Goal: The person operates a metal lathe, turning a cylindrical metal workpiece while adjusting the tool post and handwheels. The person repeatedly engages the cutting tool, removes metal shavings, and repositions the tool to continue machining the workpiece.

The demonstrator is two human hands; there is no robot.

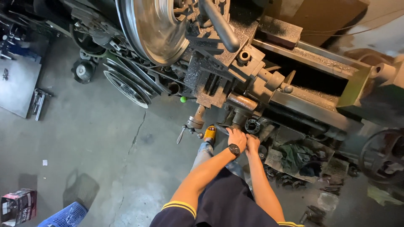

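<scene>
A large metal lathe (235,67) fills the upper half of the head view, its shiny chuck (153,27) at the top. Both my arms reach down to the carriage apron. My left hand (237,136), with a black wristwatch (234,149) on the wrist, rests on a dark handwheel (251,125) low on the apron, fingers curled over it. My right hand (253,143) lies right beside it, touching the same spot. What the fingers close on is hidden. My foot in a yellow sandal (210,133) stands on the floor below.
A crank handle (191,125) and a green knob (183,99) hang left of my hands. Pulleys (126,86) lie against the lathe at left. Rags and scrap (301,162) pile under the bed. A blue basket (65,216) and a box (17,206) sit bottom left.
</scene>
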